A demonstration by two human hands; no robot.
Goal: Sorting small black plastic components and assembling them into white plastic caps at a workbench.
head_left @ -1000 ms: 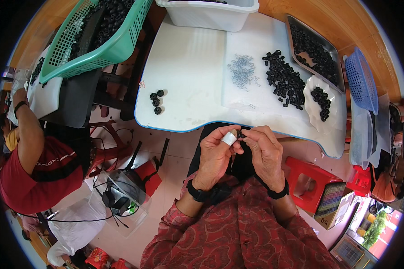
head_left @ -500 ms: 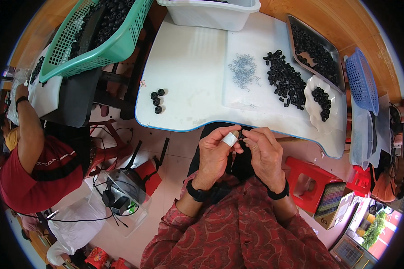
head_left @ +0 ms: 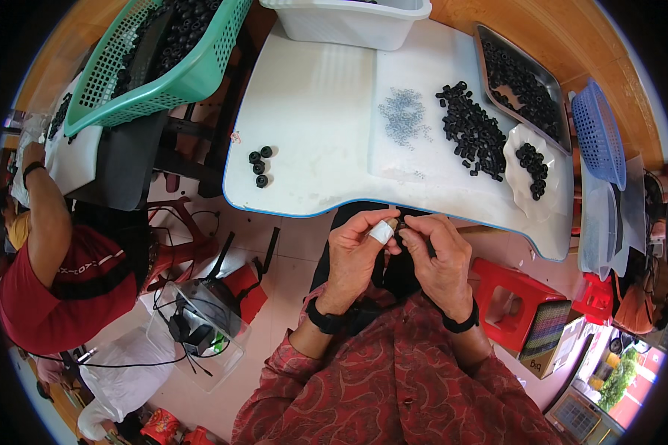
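Note:
Just off the table's near edge, my left hand [head_left: 353, 252] and my right hand [head_left: 441, 259] meet, fingertips pinched together around a small black part [head_left: 401, 223]. Fingers cover most of the part, so its exact shape is hidden. White tape [head_left: 381, 231] wraps my left thumb. Beyond my hands, on the white table [head_left: 304, 96], lies a heap of small black cylindrical pieces [head_left: 471, 133]. Left of that heap are scattered tiny clear or silvery bits [head_left: 404, 119]. Several round black pieces [head_left: 259, 167] sit near the table's left edge.
A metal tray [head_left: 485, 35] and a white scalloped dish [head_left: 522, 194] hold black pieces at the right. White [head_left: 341, 26] and green [head_left: 200, 78] baskets stand at the back. A blue basket [head_left: 600, 133] is far right, a red stool [head_left: 501, 297] below. A co-worker's arm [head_left: 46, 215] is at left.
My right hand has turned slightly, and its fingers have shifted on the black part. My left hand has barely moved. On the table, nothing has visibly changed.

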